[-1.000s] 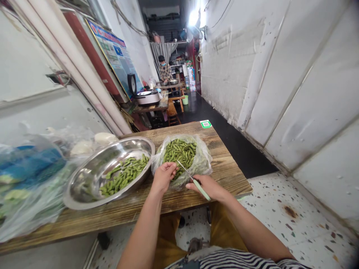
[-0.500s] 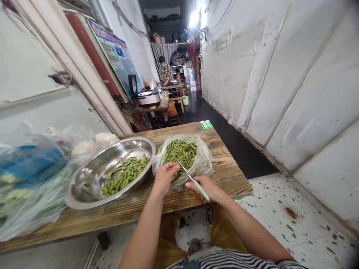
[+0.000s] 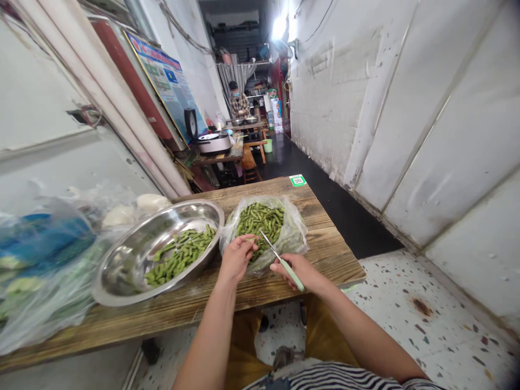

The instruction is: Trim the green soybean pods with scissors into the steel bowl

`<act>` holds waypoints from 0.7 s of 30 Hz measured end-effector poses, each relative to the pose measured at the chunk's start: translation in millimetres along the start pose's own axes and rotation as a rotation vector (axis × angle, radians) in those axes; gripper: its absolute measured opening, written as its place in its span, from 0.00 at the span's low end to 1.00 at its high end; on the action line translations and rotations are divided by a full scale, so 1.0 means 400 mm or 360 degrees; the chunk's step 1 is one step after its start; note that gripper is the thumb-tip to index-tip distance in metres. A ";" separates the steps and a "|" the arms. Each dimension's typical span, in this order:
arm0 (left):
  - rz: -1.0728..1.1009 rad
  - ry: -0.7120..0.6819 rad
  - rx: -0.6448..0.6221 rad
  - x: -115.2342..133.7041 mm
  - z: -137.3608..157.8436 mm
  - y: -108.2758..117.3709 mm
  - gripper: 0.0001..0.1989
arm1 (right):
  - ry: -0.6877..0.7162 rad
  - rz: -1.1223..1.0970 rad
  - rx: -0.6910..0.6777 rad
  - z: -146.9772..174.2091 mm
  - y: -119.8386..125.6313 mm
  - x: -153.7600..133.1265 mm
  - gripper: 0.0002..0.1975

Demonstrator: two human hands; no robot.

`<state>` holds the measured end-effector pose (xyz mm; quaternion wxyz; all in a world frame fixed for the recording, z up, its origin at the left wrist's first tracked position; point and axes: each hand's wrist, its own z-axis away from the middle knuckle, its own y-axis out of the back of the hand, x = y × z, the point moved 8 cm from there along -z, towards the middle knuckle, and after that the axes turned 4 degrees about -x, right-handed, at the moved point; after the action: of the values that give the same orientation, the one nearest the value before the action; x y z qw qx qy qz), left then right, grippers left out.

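My left hand pinches a green soybean pod between thumb and fingers, over the near edge of a clear plastic bag. The bag lies spread on the wooden table and holds a heap of green soybean pods. My right hand is closed on scissors with a pale green handle; their thin metal blades point up and left, close to my left fingertips. Left of the bag, a wide steel basin holds a smaller pile of soybean pods.
Plastic bags with vegetables lie at the table's left end. A green code sticker marks the far right corner. Beyond the table stand an opened rice cooker and a person at another table. A white wall runs along the right.
The scissor blades have moved slightly up and away from my left fingertips. My left fingers have shifted a little, showing more of the pod. The basin and bag stay in place.
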<state>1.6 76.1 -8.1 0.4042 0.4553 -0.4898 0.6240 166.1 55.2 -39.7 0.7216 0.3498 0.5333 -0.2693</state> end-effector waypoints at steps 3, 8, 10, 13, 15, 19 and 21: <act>-0.0164 0.0017 -0.0008 -0.006 0.003 0.001 0.23 | 0.0023 0.0135 -0.0002 0.008 0.001 -0.016 0.22; -0.0651 -0.0137 -0.0111 -0.002 0.002 -0.007 0.18 | 0.0078 0.0362 0.0029 0.018 0.010 -0.047 0.22; -0.0850 -0.0200 -0.0180 0.001 0.001 -0.013 0.17 | 0.0095 0.0432 0.0034 0.020 0.013 -0.053 0.22; -0.0986 -0.0249 -0.0251 0.006 0.001 -0.020 0.19 | 0.0125 0.0492 0.0048 0.020 0.018 -0.054 0.22; -0.1011 -0.0242 -0.0284 0.010 0.005 -0.024 0.19 | 0.0154 0.0508 0.0067 0.019 0.022 -0.053 0.22; -0.0928 -0.0191 -0.0333 0.014 0.019 -0.041 0.20 | 0.0182 0.0498 0.0098 0.013 0.022 -0.050 0.24; -0.0841 -0.0136 -0.0352 0.011 0.026 -0.049 0.20 | 0.0126 0.0426 0.0061 0.008 0.014 -0.039 0.24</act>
<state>21.1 69.8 2.2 0.5789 0.5462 -0.4359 0.4202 167.8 56.3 -22.7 0.7226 0.4419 0.5047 -0.1669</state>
